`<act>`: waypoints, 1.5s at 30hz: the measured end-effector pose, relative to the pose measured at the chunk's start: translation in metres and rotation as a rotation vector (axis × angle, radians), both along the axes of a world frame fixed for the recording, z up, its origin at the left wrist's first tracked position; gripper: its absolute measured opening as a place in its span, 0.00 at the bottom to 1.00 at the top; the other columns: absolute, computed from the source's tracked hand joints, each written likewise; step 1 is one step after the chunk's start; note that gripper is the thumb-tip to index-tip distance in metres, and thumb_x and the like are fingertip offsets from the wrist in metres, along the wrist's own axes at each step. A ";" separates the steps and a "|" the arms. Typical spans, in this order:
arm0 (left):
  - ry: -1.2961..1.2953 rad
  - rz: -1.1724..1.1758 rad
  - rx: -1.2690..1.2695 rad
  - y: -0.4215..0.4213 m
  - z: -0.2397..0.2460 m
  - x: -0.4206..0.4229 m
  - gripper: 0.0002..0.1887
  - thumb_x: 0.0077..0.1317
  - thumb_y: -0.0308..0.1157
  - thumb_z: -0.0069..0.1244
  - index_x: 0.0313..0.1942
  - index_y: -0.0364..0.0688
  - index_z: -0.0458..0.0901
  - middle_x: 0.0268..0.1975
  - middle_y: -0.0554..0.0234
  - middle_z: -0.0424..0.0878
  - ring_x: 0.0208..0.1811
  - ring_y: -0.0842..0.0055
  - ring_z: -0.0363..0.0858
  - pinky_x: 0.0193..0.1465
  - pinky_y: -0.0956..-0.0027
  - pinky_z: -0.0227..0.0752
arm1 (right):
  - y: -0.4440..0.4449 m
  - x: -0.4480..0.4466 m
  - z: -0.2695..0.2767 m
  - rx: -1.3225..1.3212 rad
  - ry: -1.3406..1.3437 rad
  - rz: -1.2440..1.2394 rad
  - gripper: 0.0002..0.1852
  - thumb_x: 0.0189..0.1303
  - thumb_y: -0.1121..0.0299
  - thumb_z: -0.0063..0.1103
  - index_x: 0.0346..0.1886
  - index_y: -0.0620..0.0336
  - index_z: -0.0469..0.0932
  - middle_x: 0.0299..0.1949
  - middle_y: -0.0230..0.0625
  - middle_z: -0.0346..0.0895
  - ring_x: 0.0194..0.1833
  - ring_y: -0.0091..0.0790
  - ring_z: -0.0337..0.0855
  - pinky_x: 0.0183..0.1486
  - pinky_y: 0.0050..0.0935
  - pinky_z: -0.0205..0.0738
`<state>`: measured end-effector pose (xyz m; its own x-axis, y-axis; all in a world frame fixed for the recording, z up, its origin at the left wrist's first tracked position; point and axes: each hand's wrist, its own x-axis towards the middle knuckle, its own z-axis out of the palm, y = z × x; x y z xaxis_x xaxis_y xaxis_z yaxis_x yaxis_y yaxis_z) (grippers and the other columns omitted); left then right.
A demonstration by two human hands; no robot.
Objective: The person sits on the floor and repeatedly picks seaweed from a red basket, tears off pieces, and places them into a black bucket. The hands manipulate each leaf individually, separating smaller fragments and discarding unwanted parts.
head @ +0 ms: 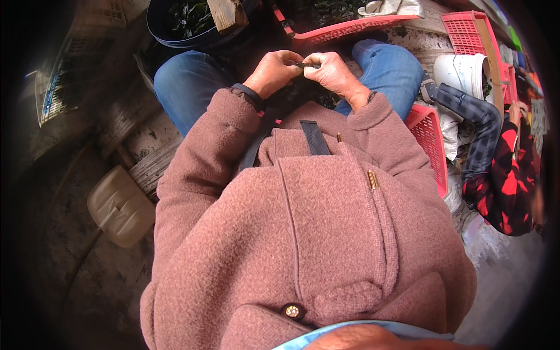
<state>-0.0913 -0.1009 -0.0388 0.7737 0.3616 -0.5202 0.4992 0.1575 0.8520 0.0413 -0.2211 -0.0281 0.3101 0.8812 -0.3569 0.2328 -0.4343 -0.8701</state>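
A small dark green strip [302,65], perhaps a piece of seaweed, is pinched between my two hands above my lap. My left hand [275,73] grips its left end between thumb and forefinger. At the other end, my right hand [336,74] pinches it the same way, the fingertips of both hands almost meeting. The strip's full length is hidden by the fingers. Below the hands, dark wet-looking material lies between my knees in shadow, too dim to name.
Beyond my left knee stands a dark tub [175,43] of glossy green fronds, a wooden block [227,16] over its rim. A red plastic basket [354,29] lies ahead. At right are a white bucket [459,74], another red basket [431,144] and a seated person [503,175]. A plastic jerrycan [122,205] is at left.
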 end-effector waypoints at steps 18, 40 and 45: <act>-0.140 0.376 -0.309 -0.007 0.000 -0.007 0.11 0.60 0.24 0.53 0.43 0.38 0.79 0.36 0.69 0.79 0.35 0.84 0.76 0.38 0.79 0.71 | 0.000 -0.001 -0.014 0.003 0.516 -0.299 0.08 0.55 0.72 0.61 0.39 0.62 0.79 0.27 0.20 0.71 0.21 0.11 0.64 0.20 0.11 0.56; -0.563 0.133 0.716 0.006 -0.017 0.001 0.09 0.61 0.28 0.55 0.42 0.39 0.83 0.36 0.59 0.84 0.37 0.70 0.83 0.40 0.73 0.76 | 0.000 0.001 -0.017 0.108 1.026 -0.432 0.16 0.65 0.52 0.55 0.37 0.57 0.72 0.20 0.22 0.55 0.17 0.14 0.52 0.17 0.14 0.46; -0.441 0.589 -0.064 0.011 -0.016 -0.003 0.11 0.70 0.33 0.47 0.43 0.34 0.79 0.38 0.58 0.83 0.38 0.73 0.83 0.44 0.71 0.80 | -0.001 0.007 -0.026 0.091 0.734 -0.597 0.15 0.64 0.55 0.58 0.37 0.58 0.72 0.18 0.22 0.53 0.16 0.14 0.50 0.17 0.16 0.43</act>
